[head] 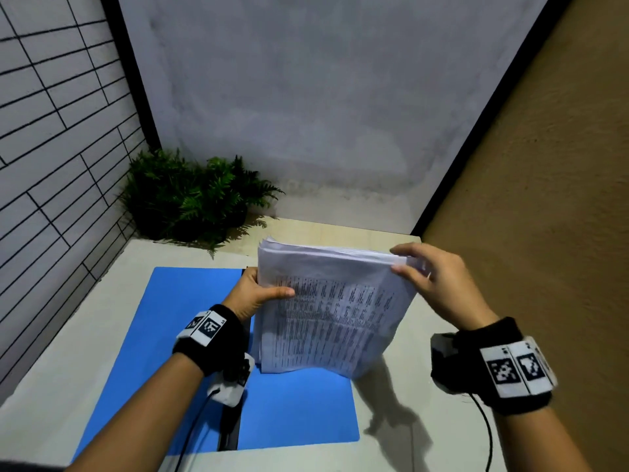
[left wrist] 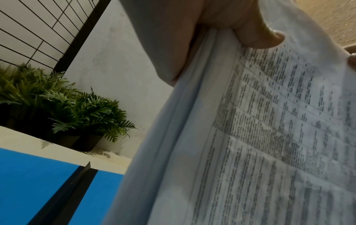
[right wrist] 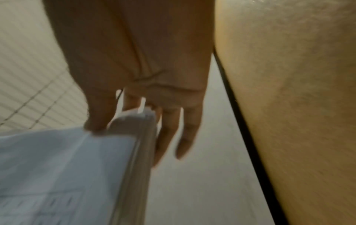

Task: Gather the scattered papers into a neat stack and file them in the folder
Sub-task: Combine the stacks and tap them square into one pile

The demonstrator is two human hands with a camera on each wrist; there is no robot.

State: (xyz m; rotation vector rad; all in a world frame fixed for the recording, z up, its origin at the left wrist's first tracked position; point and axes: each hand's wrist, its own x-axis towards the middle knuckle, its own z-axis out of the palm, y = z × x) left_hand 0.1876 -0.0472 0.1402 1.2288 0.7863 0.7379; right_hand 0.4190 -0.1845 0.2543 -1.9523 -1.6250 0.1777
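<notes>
A thick stack of printed papers (head: 333, 311) stands nearly upright on its lower edge over the open blue folder (head: 183, 311), which lies flat on the table. My left hand (head: 258, 291) grips the stack's left edge, thumb across the printed front. My right hand (head: 422, 267) pinches the top right corner, thumb in front and fingers behind. The left wrist view shows the thumb (left wrist: 258, 36) on the papers (left wrist: 269, 137) and the folder (left wrist: 29, 182) below. In the blurred right wrist view my right hand (right wrist: 134, 121) holds the papers (right wrist: 77, 167) at the corner.
The folder has a black spine (head: 235, 420) down its middle. Potted ferns (head: 190, 195) stand at the table's back left corner. A tiled wall rises on the left, a grey backdrop behind, a tan wall on the right. The pale table (head: 401, 335) ends close to the right wall.
</notes>
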